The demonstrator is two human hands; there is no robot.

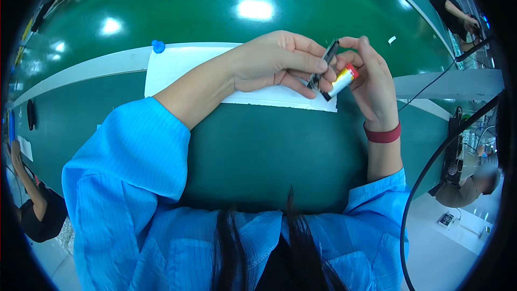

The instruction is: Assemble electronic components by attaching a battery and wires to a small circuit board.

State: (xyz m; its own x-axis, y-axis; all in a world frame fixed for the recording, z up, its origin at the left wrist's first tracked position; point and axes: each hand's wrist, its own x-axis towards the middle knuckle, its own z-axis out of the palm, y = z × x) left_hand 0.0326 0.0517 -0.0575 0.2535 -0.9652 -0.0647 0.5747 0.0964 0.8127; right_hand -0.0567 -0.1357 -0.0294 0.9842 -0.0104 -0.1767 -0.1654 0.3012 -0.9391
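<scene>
Under all, glossy green table (269,145); on it, lying flat, thin white sheet (183,59). Above the sheet's right part, left grip (280,62) narrow, pinching a straight dark piece (329,53), tilted. Facing it, right grip (377,78) with bent fingers; impossible to tell if holding. Between both grips, just beside the dark piece, smooth tilted cylinder (342,81), white and yellow, red-ended. At the sheet's far left corner, rounded blue lump (158,47).
</scene>
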